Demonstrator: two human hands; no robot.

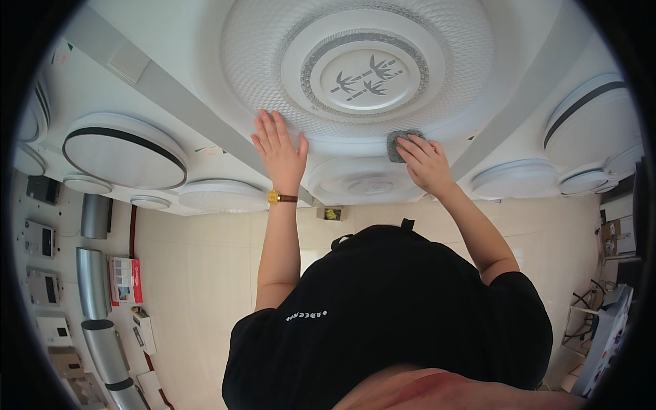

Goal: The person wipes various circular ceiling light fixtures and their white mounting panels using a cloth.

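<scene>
A large round ceiling lamp (359,110) with a textured clear rim and a grey bamboo pattern at its centre is mounted on the white display panel before me. My left hand (279,148), with a gold watch on a brown strap at the wrist, rests flat on the lamp's lower left edge, fingers spread. At the lower right edge, my right hand (424,161) presses a grey cloth or sponge (397,146) against the lamp, with the fingers over it. Below the big lamp, a smaller round lamp (359,182) sits between my forearms.
Round lamps with black bands hang at the left (125,154) and right (589,120). Grey strips (189,113) divide the panel. Silver cylindrical appliances (93,282) and a red and white box (125,280) stand at the far left. A metal rack (579,328) is at the right.
</scene>
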